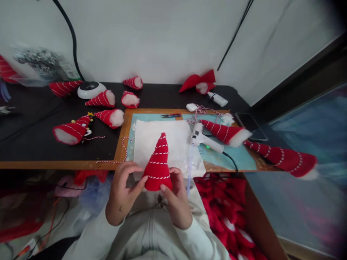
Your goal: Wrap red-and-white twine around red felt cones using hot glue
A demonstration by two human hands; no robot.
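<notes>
Left hand (121,196) and right hand (179,200) are hovering by the dark surface (159,96), where a white sheet (179,144) is lying; they are pinching a red cone (158,162) by its base, tip up, at the sheet's near edge. A glue gun (200,135) is lying to the right, small snips (176,115) beyond the sheet.

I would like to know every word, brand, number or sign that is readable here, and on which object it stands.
None can be read.
White bottle: any print is too small and blurred.
Pale pack at back left: blurred marks, unreadable.
Glue gun: no lettering can be made out.
Left hand: small dark mark near the wrist, not identifiable as a letter.
</notes>
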